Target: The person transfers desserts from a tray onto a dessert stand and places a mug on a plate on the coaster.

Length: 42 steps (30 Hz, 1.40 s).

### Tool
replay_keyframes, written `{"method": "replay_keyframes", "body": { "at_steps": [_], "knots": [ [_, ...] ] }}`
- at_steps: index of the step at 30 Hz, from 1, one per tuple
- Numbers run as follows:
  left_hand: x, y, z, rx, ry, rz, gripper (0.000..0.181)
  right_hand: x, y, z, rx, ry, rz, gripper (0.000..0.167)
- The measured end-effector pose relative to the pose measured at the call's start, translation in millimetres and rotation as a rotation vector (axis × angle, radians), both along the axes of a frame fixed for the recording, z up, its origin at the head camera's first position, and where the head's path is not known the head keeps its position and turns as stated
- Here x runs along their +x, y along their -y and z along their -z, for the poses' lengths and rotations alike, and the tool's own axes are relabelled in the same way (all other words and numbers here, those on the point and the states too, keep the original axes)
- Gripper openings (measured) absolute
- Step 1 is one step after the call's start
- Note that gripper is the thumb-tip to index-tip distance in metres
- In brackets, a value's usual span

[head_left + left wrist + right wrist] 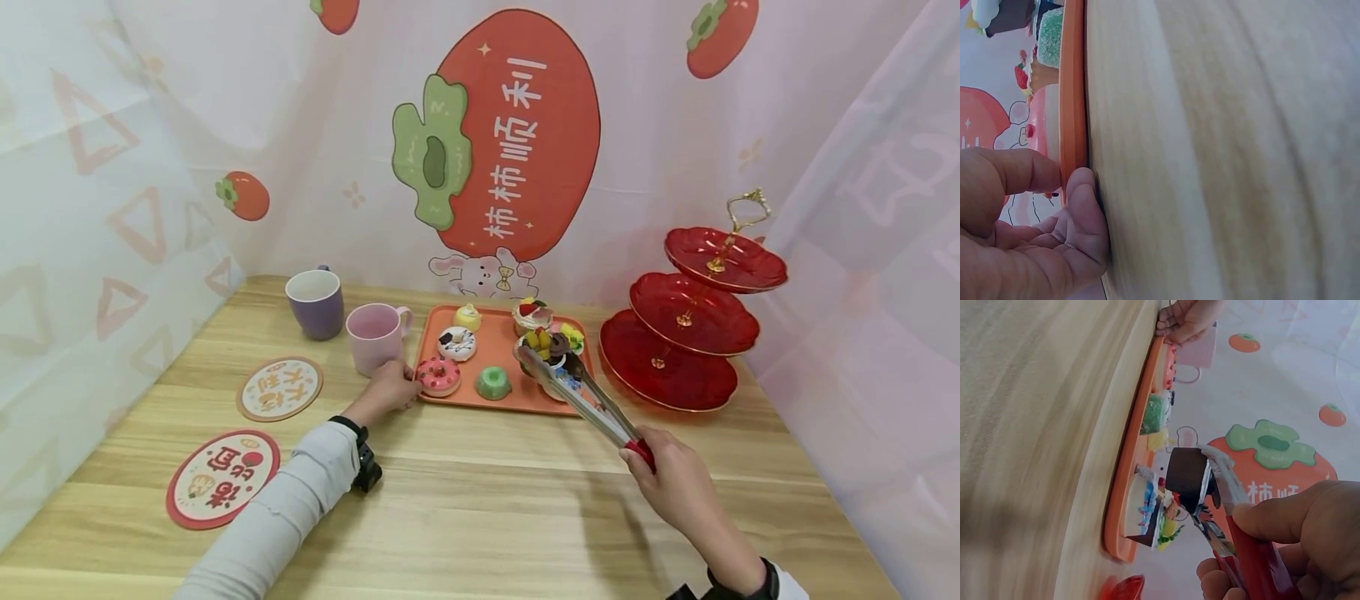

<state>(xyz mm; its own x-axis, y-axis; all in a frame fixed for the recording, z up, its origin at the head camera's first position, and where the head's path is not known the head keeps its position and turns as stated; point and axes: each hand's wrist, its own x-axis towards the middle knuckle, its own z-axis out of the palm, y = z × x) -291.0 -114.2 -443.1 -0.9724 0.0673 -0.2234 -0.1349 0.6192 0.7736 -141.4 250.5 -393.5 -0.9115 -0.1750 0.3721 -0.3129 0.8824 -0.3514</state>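
My left hand [387, 389] pinches the left front corner of the orange tray [483, 348]; in the left wrist view, thumb and fingers [1088, 212] meet at the tray's rim [1073, 81]. My right hand [671, 483] grips metal tongs [600, 423] by their red handles. Between the tong tips is a dark brown cupcake [1186, 472], held above the tray's right part in the right wrist view. Pink donut [438, 377], white donut [457, 342], green ring cake [493, 382], yellow cake [467, 317] and a fruit-topped tart [532, 315] sit on the tray.
A red three-tier stand [667, 358] is right of the tray. The pink mug [375, 340] stands close behind my left hand, the purple mug [315, 307] farther left. Two round coasters, one tan-edged [280, 389], one red-edged [222, 479], lie at the left.
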Motion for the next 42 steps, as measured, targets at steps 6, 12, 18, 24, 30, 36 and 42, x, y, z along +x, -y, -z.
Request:
{"method": "replay_keyframes", "body": {
  "at_steps": [6,12,18,24,30,36,42],
  "knots": [
    [-1.6,0.7,2.5,-0.003,-0.018,0.001,0.007,11.0,-8,3.1,0.005,-0.01,0.008,0.017],
    [-1.5,2.4,2.9,-0.008,-0.005,-0.013,0.005,21.8,-16,7.5,0.0,-0.028,0.031,0.019],
    [0.2,4.7,2.5,-0.002,-0.012,-0.01,0.006,25.9,-25,9.0,-0.013,-0.022,0.06,0.02],
    [-0.9,5.0,3.2,0.007,-0.011,-0.013,0.006,25.5,-33,7.9,-0.017,-0.023,0.078,0.024],
    [-0.5,3.0,3.4,-0.012,0.001,-0.019,0.007,22.8,-40,8.1,-0.021,-0.019,0.108,0.023],
    [-0.3,0.3,2.3,-0.014,0.006,-0.01,0.006,18.9,-51,11.9,-0.042,-0.004,0.143,0.017],
    [0.5,-1.9,0.5,-0.017,-0.011,-0.011,0.007,10.6,-62,16.6,-0.062,0.0,0.153,0.014]
  ]
}}
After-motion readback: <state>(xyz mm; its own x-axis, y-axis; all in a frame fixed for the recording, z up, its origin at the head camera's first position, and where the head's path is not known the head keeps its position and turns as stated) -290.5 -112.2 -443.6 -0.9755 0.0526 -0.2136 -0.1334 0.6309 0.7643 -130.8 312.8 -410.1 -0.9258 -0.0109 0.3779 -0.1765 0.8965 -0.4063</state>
